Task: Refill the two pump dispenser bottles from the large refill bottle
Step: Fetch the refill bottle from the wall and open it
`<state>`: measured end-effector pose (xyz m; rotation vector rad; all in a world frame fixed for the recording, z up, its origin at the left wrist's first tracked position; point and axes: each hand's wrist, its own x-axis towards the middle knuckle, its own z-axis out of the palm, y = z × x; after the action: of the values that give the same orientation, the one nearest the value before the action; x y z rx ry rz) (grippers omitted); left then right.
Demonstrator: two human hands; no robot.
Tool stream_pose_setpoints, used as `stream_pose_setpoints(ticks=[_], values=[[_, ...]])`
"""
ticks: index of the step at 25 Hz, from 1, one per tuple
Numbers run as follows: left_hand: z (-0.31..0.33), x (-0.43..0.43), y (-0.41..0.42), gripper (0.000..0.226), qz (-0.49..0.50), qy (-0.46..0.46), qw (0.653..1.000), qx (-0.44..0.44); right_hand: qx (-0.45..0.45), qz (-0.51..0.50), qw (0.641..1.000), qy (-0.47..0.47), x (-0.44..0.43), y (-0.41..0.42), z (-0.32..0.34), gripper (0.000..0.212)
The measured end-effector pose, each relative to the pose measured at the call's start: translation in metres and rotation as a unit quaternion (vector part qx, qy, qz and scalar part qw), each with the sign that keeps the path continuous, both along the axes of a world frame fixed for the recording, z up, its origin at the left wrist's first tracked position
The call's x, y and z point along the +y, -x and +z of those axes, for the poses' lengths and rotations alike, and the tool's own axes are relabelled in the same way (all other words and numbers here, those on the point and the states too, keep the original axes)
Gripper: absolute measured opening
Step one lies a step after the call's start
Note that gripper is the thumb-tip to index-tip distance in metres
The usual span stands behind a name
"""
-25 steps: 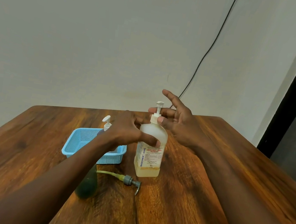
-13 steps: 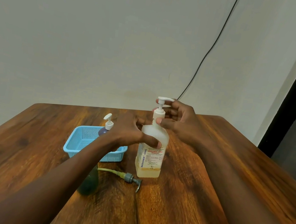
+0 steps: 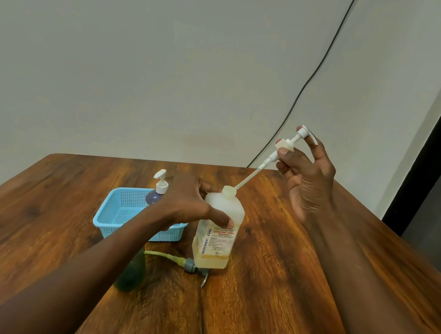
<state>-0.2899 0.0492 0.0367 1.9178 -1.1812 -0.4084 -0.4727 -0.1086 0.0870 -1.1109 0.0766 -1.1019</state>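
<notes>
Head view, white pump (image 3: 288,145) in right hand (image 3: 307,180), above refill bottle (image 3: 217,232)

Translucent matt plastic refill bottle (image 3: 218,232) under the left fingers (image 3: 222,220), on the glossy grained wood table (image 3: 283,276).

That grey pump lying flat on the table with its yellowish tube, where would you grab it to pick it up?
Take the grey pump by its grey collar, fingers coming straight down from above, one on each side. It lies flat on the table, so only the top and sides are free. The collar looks like its thickest, stiffest part; the yellowish tube would probably bend. The large bottle stands close on the far side.
</notes>
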Motion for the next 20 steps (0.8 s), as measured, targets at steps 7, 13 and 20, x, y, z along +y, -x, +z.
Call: stream_pose_setpoints(ticks=[7, 13, 20], values=[[-0.006, -0.006, 0.0, 0.058, -0.008, -0.02, 1.0, -0.016, -0.038, -0.007, 0.997, -0.065, -0.003, 0.003, -0.005, 0.059], [-0.01, -0.006, 0.001, 0.061, 0.0, -0.027, 1.0, -0.009, -0.079, -0.051, 0.992, -0.089, -0.019, 0.011, -0.007, 0.057], [-0.005, -0.008, 0.009, 0.059, 0.004, -0.012, 0.999, -0.031, 0.199, -0.152, 0.968, 0.013, -0.021, 0.014, -0.065, 0.033]])
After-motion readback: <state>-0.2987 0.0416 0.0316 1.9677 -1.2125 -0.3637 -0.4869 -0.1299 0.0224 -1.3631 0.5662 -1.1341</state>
